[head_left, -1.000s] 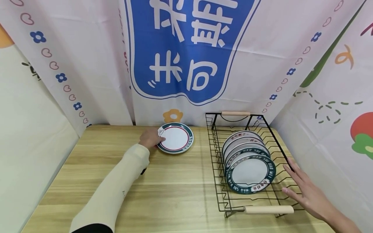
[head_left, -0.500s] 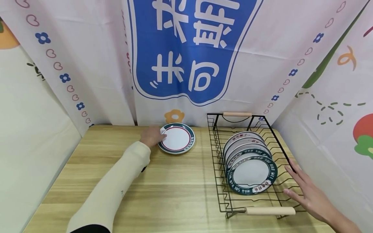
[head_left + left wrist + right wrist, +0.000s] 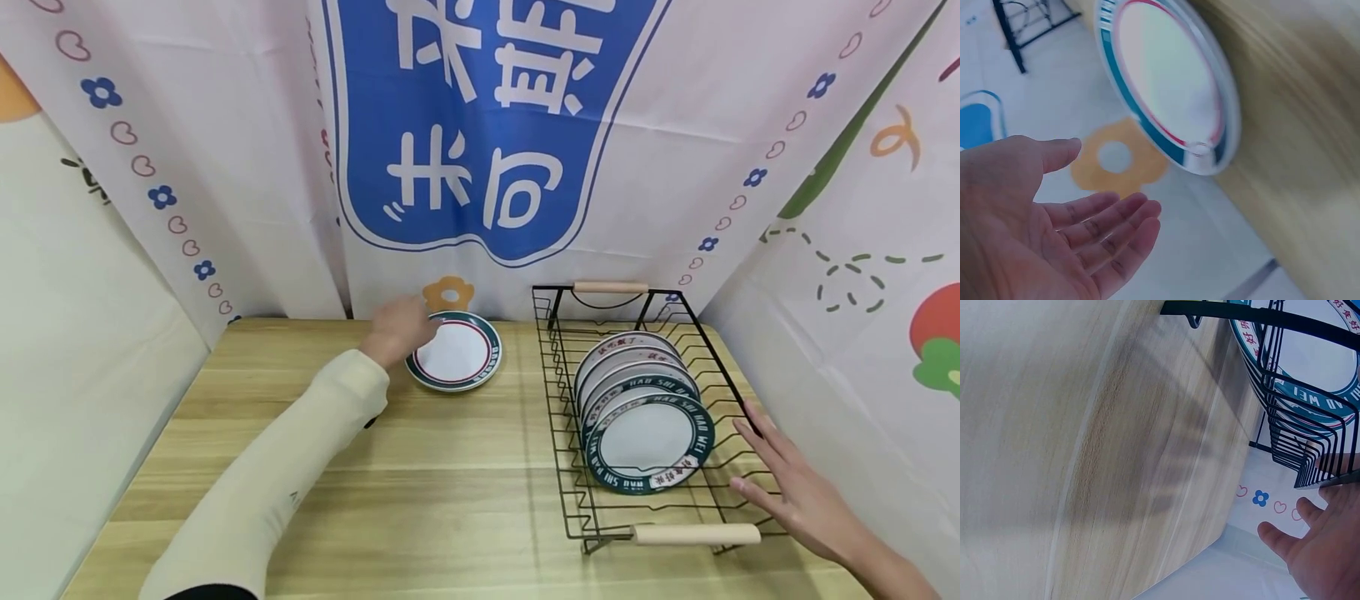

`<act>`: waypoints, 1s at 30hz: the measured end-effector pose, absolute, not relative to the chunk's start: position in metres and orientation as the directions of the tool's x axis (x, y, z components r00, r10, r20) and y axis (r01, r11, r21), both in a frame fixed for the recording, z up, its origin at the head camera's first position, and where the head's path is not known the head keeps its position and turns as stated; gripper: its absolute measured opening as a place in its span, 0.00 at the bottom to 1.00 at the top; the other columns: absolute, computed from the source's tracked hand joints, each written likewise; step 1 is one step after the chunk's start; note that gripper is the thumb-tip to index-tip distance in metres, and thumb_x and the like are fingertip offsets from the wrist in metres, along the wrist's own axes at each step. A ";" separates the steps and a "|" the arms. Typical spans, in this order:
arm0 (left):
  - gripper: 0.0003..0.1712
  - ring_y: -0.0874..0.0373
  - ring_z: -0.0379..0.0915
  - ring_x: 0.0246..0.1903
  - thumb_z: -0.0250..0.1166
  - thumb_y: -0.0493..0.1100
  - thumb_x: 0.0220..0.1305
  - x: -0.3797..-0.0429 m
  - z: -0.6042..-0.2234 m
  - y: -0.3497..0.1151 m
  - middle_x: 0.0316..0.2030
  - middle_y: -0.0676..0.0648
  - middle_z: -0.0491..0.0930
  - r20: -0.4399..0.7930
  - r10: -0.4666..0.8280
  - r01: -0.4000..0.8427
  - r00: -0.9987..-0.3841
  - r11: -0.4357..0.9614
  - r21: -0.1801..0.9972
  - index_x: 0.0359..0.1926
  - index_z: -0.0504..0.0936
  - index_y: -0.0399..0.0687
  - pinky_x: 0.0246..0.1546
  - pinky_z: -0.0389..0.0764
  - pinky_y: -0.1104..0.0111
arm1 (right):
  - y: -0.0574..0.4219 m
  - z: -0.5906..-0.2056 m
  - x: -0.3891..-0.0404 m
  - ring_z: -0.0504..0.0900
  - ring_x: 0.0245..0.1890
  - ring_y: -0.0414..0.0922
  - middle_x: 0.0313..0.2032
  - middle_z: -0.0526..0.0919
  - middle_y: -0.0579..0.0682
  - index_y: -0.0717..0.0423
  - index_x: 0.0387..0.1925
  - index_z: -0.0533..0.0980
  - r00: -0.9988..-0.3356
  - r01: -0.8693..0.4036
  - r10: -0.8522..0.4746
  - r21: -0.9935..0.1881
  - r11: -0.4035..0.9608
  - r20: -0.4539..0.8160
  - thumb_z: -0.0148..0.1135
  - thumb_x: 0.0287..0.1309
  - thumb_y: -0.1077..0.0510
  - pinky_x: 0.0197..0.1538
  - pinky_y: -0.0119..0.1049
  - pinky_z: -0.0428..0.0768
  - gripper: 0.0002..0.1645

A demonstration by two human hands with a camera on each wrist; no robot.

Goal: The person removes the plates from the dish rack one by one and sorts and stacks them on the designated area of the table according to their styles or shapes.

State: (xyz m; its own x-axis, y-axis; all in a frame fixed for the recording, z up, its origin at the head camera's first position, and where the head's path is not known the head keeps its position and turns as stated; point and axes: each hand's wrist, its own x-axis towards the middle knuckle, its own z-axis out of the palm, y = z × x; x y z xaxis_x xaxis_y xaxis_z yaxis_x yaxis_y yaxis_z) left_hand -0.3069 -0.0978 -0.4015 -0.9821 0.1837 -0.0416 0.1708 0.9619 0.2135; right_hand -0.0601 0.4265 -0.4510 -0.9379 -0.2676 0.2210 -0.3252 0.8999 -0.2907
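A white plate (image 3: 455,354) with a green rim and a red inner ring lies flat on the table near the back. My left hand (image 3: 396,332) hovers at its left edge, slightly blurred. In the left wrist view that hand (image 3: 1066,237) has its fingers extended and holds nothing, with a gap to the plate (image 3: 1169,75). My right hand (image 3: 806,496) rests its straight fingers against the right side of a black wire dish rack (image 3: 716,367). Several plates (image 3: 647,446) stand on edge in the rack, leaning together.
Wooden handles sit at the rack's front (image 3: 696,534) and back (image 3: 611,287). The wooden table (image 3: 442,492) meets a printed cloth backdrop (image 3: 277,208) behind and cloth walls on both sides.
My left hand has come off the plate's left rim, rising slightly up and back. The plate stays on the table. The right hand has kept its place at the rack.
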 end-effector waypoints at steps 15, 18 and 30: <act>0.18 0.49 0.78 0.31 0.60 0.58 0.66 -0.275 -0.346 -0.022 0.37 0.47 0.83 0.179 0.378 0.411 -0.908 0.887 0.210 0.44 0.80 0.49 0.27 0.79 0.54 | 0.426 -0.451 -0.061 0.36 0.74 0.33 0.77 0.41 0.50 0.49 0.76 0.52 -0.936 -0.328 -0.267 -0.292 0.898 0.229 0.69 0.54 0.52 0.41 0.75 0.68 0.52; 0.20 0.52 0.78 0.29 0.59 0.58 0.68 -0.264 -0.338 -0.008 0.39 0.48 0.83 0.189 0.443 0.476 -0.877 0.856 0.203 0.50 0.80 0.49 0.23 0.79 0.58 | 0.425 -0.451 -0.061 0.37 0.74 0.35 0.78 0.40 0.50 0.48 0.76 0.52 -0.938 -0.323 -0.264 -0.291 0.900 0.225 0.68 0.55 0.51 0.41 0.76 0.68 0.52; 0.17 0.61 0.73 0.24 0.59 0.61 0.67 -0.221 -0.328 0.049 0.27 0.56 0.78 0.197 0.649 0.676 -0.735 0.724 0.137 0.36 0.79 0.54 0.17 0.73 0.67 | 0.425 -0.450 -0.061 0.38 0.75 0.38 0.78 0.41 0.49 0.48 0.76 0.52 -0.941 -0.317 -0.257 -0.302 0.899 0.221 0.68 0.55 0.51 0.43 0.75 0.67 0.52</act>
